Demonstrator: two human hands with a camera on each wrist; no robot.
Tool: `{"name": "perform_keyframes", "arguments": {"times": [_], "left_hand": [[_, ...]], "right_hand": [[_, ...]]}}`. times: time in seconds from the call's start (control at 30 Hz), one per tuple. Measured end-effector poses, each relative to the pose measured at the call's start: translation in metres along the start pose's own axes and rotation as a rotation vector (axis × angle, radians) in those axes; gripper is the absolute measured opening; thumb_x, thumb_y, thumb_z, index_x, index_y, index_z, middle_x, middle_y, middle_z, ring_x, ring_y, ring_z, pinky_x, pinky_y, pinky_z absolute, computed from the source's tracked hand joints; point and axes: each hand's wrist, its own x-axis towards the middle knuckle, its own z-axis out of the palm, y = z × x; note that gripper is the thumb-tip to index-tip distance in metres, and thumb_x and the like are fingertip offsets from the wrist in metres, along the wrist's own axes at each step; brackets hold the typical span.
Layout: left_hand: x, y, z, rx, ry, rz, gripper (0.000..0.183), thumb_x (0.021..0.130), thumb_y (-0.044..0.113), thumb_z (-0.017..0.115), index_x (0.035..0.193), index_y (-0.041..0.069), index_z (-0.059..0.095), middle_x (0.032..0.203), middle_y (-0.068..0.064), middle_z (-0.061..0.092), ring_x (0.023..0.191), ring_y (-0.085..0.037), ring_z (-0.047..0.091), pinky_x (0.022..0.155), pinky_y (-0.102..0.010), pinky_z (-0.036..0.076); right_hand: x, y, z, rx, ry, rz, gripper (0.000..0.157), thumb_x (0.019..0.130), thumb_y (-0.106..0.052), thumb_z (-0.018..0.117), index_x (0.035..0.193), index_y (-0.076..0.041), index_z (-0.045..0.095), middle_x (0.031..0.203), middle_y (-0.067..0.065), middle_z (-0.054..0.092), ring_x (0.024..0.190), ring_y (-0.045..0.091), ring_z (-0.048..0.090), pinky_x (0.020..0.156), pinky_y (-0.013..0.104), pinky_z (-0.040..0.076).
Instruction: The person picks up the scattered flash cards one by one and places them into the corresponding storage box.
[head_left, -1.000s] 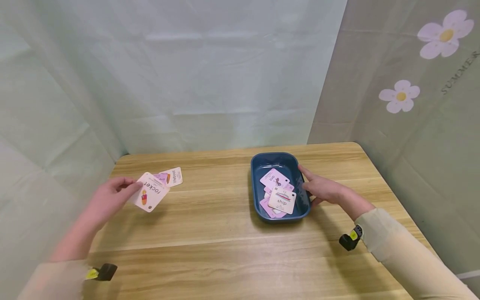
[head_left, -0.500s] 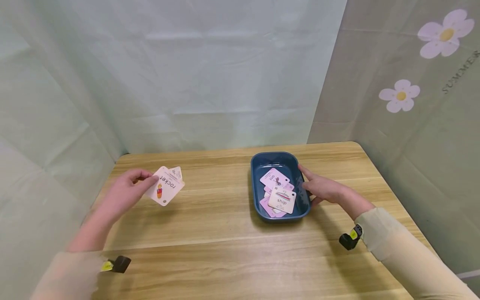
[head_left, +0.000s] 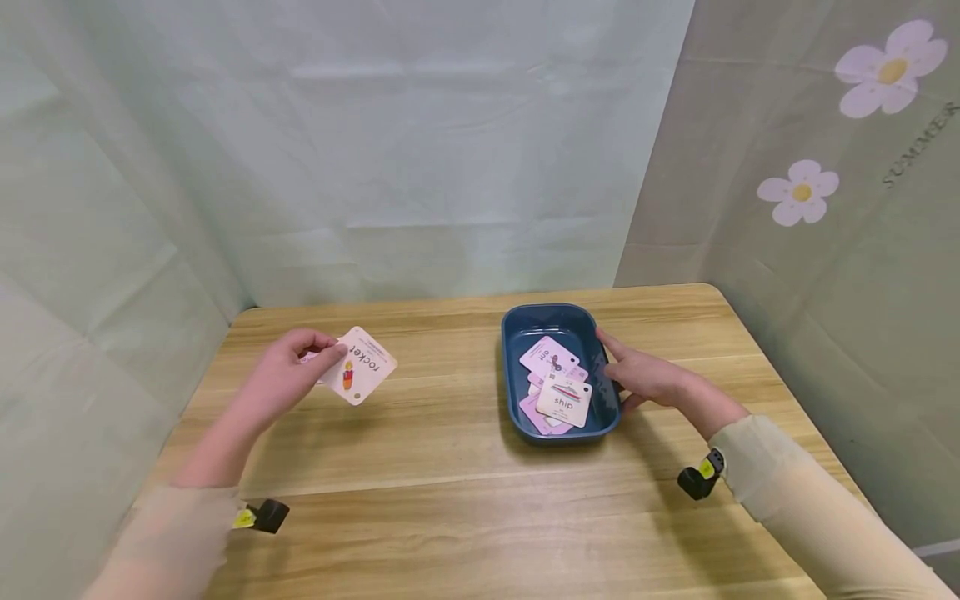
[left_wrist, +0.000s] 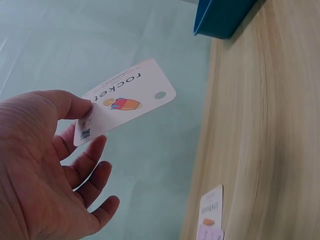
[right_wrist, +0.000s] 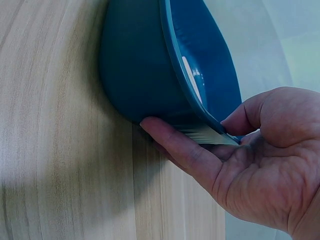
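The left hand [head_left: 288,367] pinches the rocket card [head_left: 367,373] and holds it in the air above the worktop [head_left: 435,517]; the lifeboat card [left_wrist: 211,205] lies on this worktop, well apart from the blue tray [head_left: 551,319]; the right hand [head_left: 651,379] grips the side wall of this tray; inside it, the ship card [head_left: 564,403] lies over pink cards [head_left: 529,407].

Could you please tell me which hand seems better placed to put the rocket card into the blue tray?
Probably the left hand: it pinches the rocket card in the air, while the right hand holds the blue tray by its side.
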Motion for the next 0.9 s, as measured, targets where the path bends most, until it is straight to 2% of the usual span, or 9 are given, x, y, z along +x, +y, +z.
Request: {"name": "perform_keyframes", "arguments": {"times": [0.2, 0.5, 0.63, 0.77, 0.9], "left_hand": [[0.004, 0.006, 0.009, -0.025, -0.02, 0.004, 0.047, 0.101, 0.048, 0.061, 0.114, 0.002, 0.066, 0.118, -0.016, 0.06, 0.095, -0.028, 0.056, 0.071, -0.033, 0.05], [0.011, 0.022, 0.021, -0.029, -0.02, 0.054, 0.041, 0.101, 0.045, 0.063, 0.108, 0.005, 0.068, 0.109, -0.012, 0.061, 0.089, -0.026, 0.053, 0.069, -0.034, 0.046], [0.015, 0.027, 0.027, -0.025, -0.019, 0.073, 0.04, 0.101, 0.047, 0.062, 0.108, 0.009, 0.069, 0.111, -0.01, 0.063, 0.094, -0.025, 0.054, 0.077, -0.039, 0.043], [0.02, 0.033, 0.035, -0.06, -0.036, 0.093, 0.035, 0.101, 0.042, 0.063, 0.106, 0.008, 0.069, 0.112, -0.011, 0.063, 0.099, -0.026, 0.053, 0.082, -0.042, 0.042], [0.023, 0.04, 0.042, -0.09, -0.056, 0.098, 0.031, 0.101, 0.038, 0.064, 0.106, 0.007, 0.07, 0.114, -0.011, 0.06, 0.1, -0.027, 0.052, 0.077, -0.039, 0.045]], "right_hand": [[0.0, 0.001, 0.0, -0.016, 0.0, 0.0, 0.08, 0.106, -0.012, 0.04, 0.163, -0.028, -0.013, 0.166, 0.029, -0.001, 0.134, 0.048, 0.046, 0.085, 0.047, 0.059], [-0.001, 0.001, -0.001, -0.008, 0.0, 0.009, 0.079, 0.107, -0.012, 0.039, 0.163, -0.029, -0.013, 0.167, 0.027, -0.002, 0.136, 0.05, 0.044, 0.087, 0.049, 0.057], [-0.002, 0.001, -0.001, -0.001, -0.005, 0.002, 0.079, 0.106, -0.011, 0.038, 0.163, -0.028, -0.014, 0.167, 0.027, -0.005, 0.136, 0.05, 0.043, 0.087, 0.05, 0.057], [-0.002, 0.001, -0.002, -0.001, -0.005, 0.002, 0.079, 0.106, -0.011, 0.038, 0.163, -0.028, -0.014, 0.167, 0.027, -0.005, 0.137, 0.05, 0.042, 0.088, 0.05, 0.057], [-0.002, 0.002, -0.001, -0.005, 0.001, 0.009, 0.079, 0.106, -0.012, 0.039, 0.163, -0.028, -0.013, 0.167, 0.026, -0.004, 0.137, 0.049, 0.043, 0.088, 0.049, 0.057]]}}
